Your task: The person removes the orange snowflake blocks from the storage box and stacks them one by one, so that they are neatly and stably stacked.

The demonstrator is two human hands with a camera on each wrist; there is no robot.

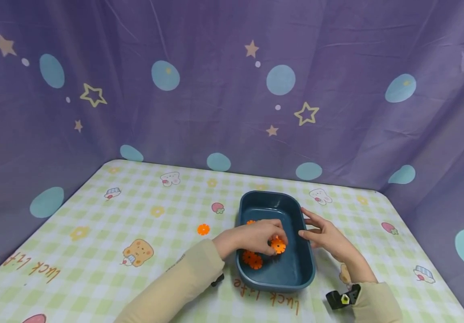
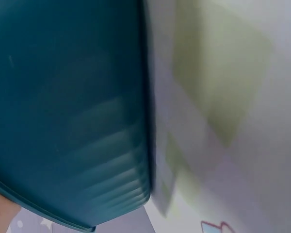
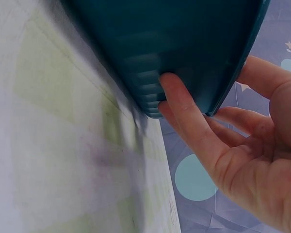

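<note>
A dark teal rectangular plastic bin [image 1: 268, 285] stands on the table, with several orange notched discs [image 1: 255, 261] inside on its left. My left hand [image 1: 258, 237] reaches over the left wall and pinches an orange notched disc [image 1: 278, 245] between thumb and fingers, above the bin floor. The left wrist view shows mostly the bin's outer wall [image 2: 63, 97]. My right hand [image 1: 329, 240] holds the right wall, its thumb over the rim. In the right wrist view, fingers [image 3: 177, 92] of that hand press against the ribbed outside of the bin [image 3: 184, 39].
One loose orange disc [image 1: 203, 229] lies on the table left of the bin. A green-checked cloth [image 1: 135, 215] with printed cartoons covers the table. Purple curtains [image 1: 216, 112] with stars and dots hang behind and at both sides. Black wrist-camera mounts [image 1: 343, 298] sit near the sleeves.
</note>
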